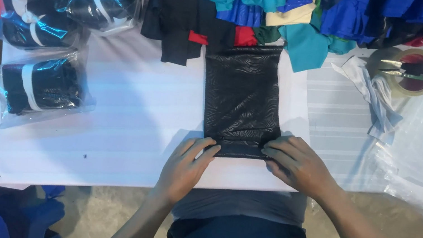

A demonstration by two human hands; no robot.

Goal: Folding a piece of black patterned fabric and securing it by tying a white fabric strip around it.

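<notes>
Left hand (185, 167), right hand (297, 164), pinching black cloth's (240, 98) near edge

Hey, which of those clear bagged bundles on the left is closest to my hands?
The lowest bagged bundle, alone near the table's left edge. The other bags cluster farther up toward the far corner. It sits left of your left hand, untouched.

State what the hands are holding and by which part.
Both the left hand and the right hand pinch the black folded garment at its near edge, one at each corner.

Clear plastic packages (39, 83) of dark garments, table's left side
</notes>
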